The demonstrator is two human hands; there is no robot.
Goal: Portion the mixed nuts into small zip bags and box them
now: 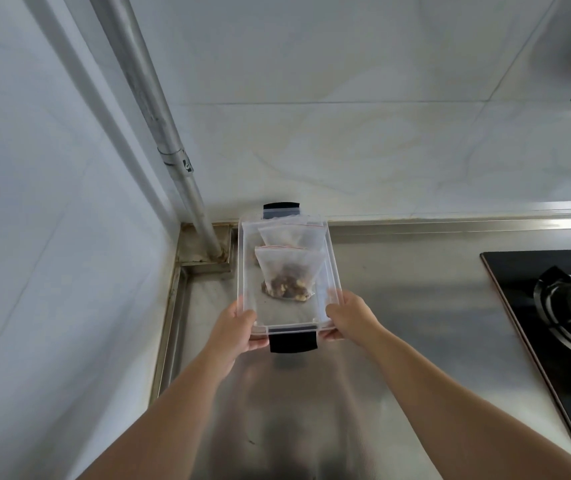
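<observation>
A clear plastic box point(332, 251) with a black latch at each end sits lengthwise on the steel counter point(415, 306), near the back wall. Inside lie small zip bags with red seal lines: the nearer bag point(289, 273) holds mixed nuts, and another bag point(292, 235) lies behind it. My left hand point(239, 327) grips the box's near left corner. My right hand point(349, 315) grips its near right corner. The near black latch point(293, 342) hangs between my hands.
A grey pipe point(187, 181) runs down into the back left corner beside the box. A black gas hob point(561, 323) with a burner sits at the right. Tiled walls stand behind and to the left.
</observation>
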